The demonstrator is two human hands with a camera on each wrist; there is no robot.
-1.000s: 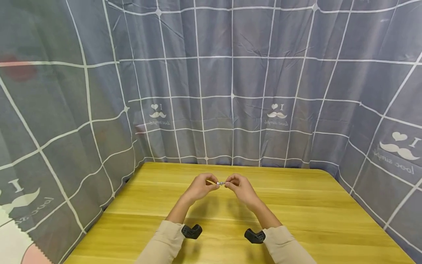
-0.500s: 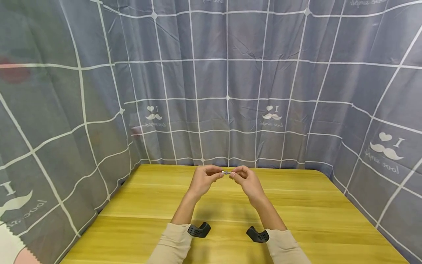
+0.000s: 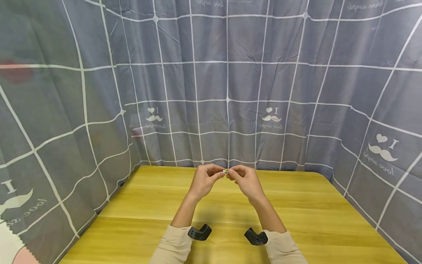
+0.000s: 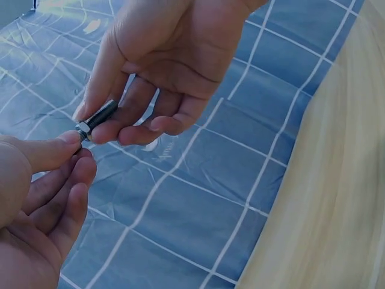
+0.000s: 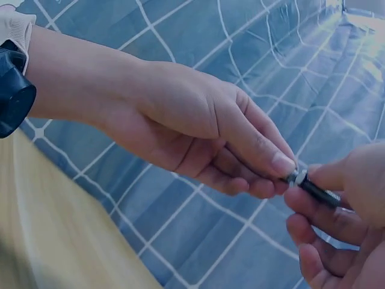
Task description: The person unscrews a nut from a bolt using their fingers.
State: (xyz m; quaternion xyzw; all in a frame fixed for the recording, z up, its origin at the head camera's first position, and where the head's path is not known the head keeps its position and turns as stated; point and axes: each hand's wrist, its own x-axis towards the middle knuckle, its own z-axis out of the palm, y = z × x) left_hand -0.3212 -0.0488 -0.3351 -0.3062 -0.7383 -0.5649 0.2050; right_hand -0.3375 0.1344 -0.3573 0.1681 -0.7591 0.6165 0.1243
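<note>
Both hands meet over the far part of the table around a small metal bolt (image 4: 104, 114) with a threaded shank and a silver hex nut (image 4: 83, 127). My left hand (image 3: 203, 180) pinches one end between thumb and forefinger. From the other side, my right hand (image 3: 247, 182) pinches the bolt with thumb and forefinger close by the nut. In the right wrist view the dark threaded shank (image 5: 322, 193) points in toward the right palm. The end in the left fingertips is mostly hidden. The remaining fingers of both hands are loosely bent.
A yellow wood-grain table (image 3: 148, 205) lies beneath the hands. Grey curtains with white grid lines (image 3: 211, 84) enclose it at the back and sides. Black wrist devices (image 3: 199, 232) sit at both beige sleeves (image 3: 173, 242).
Both hands have risen slightly toward the table's far edge. The right fingers have moved along the bolt toward the left hand, covering more of it.
</note>
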